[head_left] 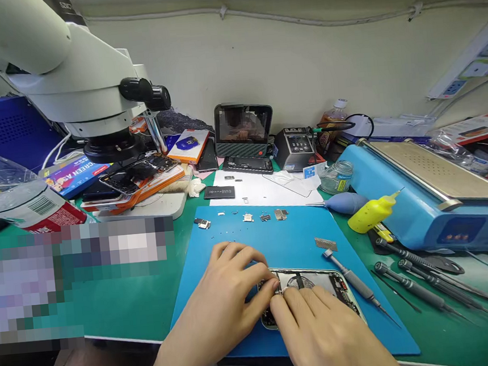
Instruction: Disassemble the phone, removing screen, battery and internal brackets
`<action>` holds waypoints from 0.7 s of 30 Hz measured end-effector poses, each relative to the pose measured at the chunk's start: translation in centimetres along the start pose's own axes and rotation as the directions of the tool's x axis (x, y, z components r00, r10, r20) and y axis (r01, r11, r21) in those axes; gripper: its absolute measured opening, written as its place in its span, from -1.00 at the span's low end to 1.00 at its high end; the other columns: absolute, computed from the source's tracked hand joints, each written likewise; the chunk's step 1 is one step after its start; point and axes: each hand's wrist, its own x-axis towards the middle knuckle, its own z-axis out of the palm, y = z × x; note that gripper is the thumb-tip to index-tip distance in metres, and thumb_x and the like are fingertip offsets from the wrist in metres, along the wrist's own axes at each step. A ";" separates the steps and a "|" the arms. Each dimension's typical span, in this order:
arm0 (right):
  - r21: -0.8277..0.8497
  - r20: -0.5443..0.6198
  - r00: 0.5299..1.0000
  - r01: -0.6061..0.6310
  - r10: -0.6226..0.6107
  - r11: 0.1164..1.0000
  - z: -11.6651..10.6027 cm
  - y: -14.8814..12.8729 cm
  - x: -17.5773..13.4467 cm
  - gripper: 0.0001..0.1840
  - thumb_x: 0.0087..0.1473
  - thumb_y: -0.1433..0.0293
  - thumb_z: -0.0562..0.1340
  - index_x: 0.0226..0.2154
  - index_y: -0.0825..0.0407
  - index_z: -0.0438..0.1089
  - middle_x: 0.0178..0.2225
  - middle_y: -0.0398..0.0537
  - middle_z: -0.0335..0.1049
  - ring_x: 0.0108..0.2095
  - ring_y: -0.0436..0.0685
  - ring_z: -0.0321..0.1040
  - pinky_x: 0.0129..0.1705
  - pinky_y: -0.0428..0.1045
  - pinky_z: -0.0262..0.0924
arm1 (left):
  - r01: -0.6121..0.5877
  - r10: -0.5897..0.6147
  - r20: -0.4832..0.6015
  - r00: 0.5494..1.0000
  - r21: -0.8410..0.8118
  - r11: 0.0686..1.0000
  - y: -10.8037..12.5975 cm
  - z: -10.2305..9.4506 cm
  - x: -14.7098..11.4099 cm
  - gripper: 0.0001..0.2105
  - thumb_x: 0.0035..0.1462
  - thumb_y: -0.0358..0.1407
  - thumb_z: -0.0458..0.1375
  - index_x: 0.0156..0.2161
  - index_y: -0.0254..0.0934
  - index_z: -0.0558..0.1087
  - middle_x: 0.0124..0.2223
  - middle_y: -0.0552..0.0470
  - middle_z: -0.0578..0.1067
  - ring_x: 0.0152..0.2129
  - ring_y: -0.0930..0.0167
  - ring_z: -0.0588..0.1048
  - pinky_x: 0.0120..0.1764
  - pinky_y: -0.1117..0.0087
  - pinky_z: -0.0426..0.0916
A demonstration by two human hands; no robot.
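An opened phone housing lies on the blue mat, its inner parts showing. Over its left end, my left hand has thumb and index finger pinched together; whatever sits between them is hidden. My right hand covers the front edge of the housing, fingers curled and closed, tips close to the left thumb. What the right fingertips grip cannot be made out. A grey precision screwdriver lies just right of the phone. Behind the hands, small metal phone parts and tiny screws are laid out on the mat.
A microscope overhangs the left side. A phone battery lies on white paper behind the mat. To the right are a blue heating-plate machine, a yellow squeeze bottle, a blue air blower and several screwdrivers.
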 end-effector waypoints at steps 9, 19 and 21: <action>0.109 0.024 1.000 0.004 -0.007 0.994 0.0 1.2 -0.4 -0.68 0.34 0.69 0.01 -0.17 0.02 0.36 -0.41 -0.11 0.48 -0.45 0.14 0.45 -0.26 0.10 0.21 | 0.010 -0.010 0.004 1.000 -0.011 1.000 0.1 -0.1 0.0 -0.84 0.58 -0.30 0.17 -0.14 -0.16 0.54 -0.02 0.11 0.61 -0.02 0.28 0.50 0.13 0.08 0.27; 0.124 0.028 1.000 -0.013 0.010 0.992 0.0 1.2 -0.3 -0.67 0.35 0.69 0.01 -0.20 -0.01 0.34 -0.42 -0.12 0.47 -0.47 0.14 0.45 -0.28 0.10 0.20 | 0.014 -0.015 -0.002 1.000 -0.012 1.000 0.0 -0.2 -0.1 -0.84 0.58 -0.30 0.18 -0.15 -0.16 0.54 -0.02 0.11 0.62 0.00 0.27 0.50 0.14 0.08 0.25; 0.107 0.027 1.000 -0.013 0.010 0.994 -0.1 1.0 -0.1 -0.67 0.34 0.69 0.02 -0.21 -0.01 0.35 -0.43 -0.12 0.46 -0.48 0.13 0.44 -0.28 0.09 0.19 | 0.020 -0.020 -0.001 1.000 -0.016 1.000 0.0 -0.3 0.0 -0.83 0.58 -0.30 0.18 -0.15 -0.16 0.54 -0.03 0.11 0.62 0.00 0.27 0.50 0.14 0.08 0.26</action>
